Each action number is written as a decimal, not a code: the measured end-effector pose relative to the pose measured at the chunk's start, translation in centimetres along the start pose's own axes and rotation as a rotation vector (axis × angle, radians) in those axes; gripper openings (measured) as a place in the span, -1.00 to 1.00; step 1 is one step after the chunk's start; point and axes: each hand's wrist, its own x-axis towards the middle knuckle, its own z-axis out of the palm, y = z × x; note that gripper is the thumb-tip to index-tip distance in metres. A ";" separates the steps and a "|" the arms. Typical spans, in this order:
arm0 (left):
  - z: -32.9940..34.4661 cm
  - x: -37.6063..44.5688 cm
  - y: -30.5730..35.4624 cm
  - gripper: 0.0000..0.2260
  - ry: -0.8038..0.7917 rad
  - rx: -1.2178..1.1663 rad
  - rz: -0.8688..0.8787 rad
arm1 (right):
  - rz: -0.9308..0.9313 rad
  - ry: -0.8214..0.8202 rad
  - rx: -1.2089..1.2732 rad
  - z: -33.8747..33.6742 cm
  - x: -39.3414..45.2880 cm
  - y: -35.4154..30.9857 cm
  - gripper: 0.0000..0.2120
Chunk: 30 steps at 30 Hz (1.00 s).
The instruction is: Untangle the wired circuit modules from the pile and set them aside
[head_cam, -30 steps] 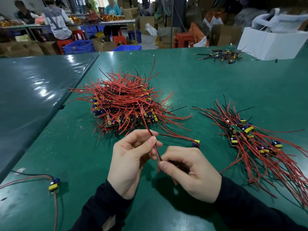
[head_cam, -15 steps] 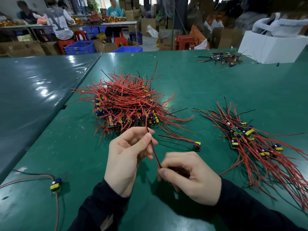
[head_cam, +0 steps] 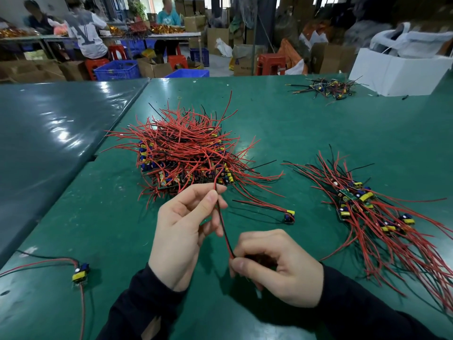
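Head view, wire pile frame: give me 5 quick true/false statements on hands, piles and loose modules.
1. Both hands hold the same red-and-black wire pair. True: the left hand pinches it higher up, and the right hand pinches its lower end.
2. The big tangled pile lies to the right of the sorted bundle. False: it lies to the left.
3. A single module lies on the table between the pile and the bundle. True.
4. The yellow module near the left edge has no wires. False: red and black wires run from it.
5. The white box stands at the near left. False: far right.
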 end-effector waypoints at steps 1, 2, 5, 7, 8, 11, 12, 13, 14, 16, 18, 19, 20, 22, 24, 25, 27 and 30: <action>0.0 0.0 0.0 -0.87 -0.002 0.004 0.004 | 0.000 -0.011 0.004 0.1 0.0 0.0 -0.83; -0.1 0.1 0.0 -0.87 -0.003 0.007 0.008 | 0.001 -0.021 0.006 0.1 0.0 0.0 -0.83; -0.2 0.1 0.0 -0.90 -0.014 -0.039 -0.020 | 0.003 -0.036 0.018 0.0 0.0 -0.1 -0.82; -0.3 0.1 0.0 -0.89 -0.017 -0.063 -0.029 | 0.018 -0.039 0.042 -0.1 0.0 0.0 -0.82; -0.2 0.1 0.0 -0.89 -0.016 -0.050 -0.015 | 0.024 -0.044 0.053 -0.1 0.0 0.0 -0.82; 0.0 0.1 0.2 -0.88 0.004 0.071 0.072 | 0.031 -0.082 0.057 0.1 -0.1 0.0 -0.82; 0.1 0.1 0.2 -0.88 0.023 0.117 0.098 | 0.033 -0.097 0.059 0.2 -0.1 0.0 -0.83; 0.1 0.1 0.2 -0.87 0.047 0.158 0.118 | 0.036 -0.108 0.064 0.2 0.0 0.0 -0.83; 0.0 0.2 0.2 -0.87 0.070 0.192 0.134 | 0.039 -0.115 0.070 0.3 0.0 0.0 -0.83; 0.0 0.2 0.1 -0.87 0.091 0.219 0.146 | 0.044 -0.117 0.076 0.2 0.0 0.0 -0.82; -0.3 0.1 0.4 -0.85 0.062 0.145 0.095 | 0.045 -0.113 0.094 0.2 0.0 -0.2 -0.82; -0.5 0.1 0.6 -0.86 0.034 0.075 0.041 | 0.045 -0.109 0.112 0.2 0.0 -0.2 -0.82; -0.6 0.2 0.8 -0.87 0.000 0.001 -0.020 | 0.050 -0.107 0.137 0.2 0.0 -0.3 -0.81; -0.9 0.4 1.2 -0.86 -0.056 -0.108 -0.105 | 0.070 -0.114 0.200 0.0 -0.1 -0.4 -0.78; -1.2 0.7 1.6 -0.82 -0.079 -0.172 -0.136 | 0.086 -0.139 0.272 -0.1 -0.1 -0.5 -0.78; -1.2 0.8 1.8 -0.81 -0.088 -0.202 -0.149 | 0.089 -0.155 0.306 -0.2 -0.1 -0.6 -0.77; -1.2 0.8 1.9 -0.80 -0.106 -0.247 -0.177 | 0.092 -0.190 0.374 -0.3 -0.1 -0.7 -0.76; -1.1 0.7 2.0 -0.83 -0.086 -0.200 -0.175 | 0.110 -0.228 0.397 -0.3 -0.1 -0.7 -0.77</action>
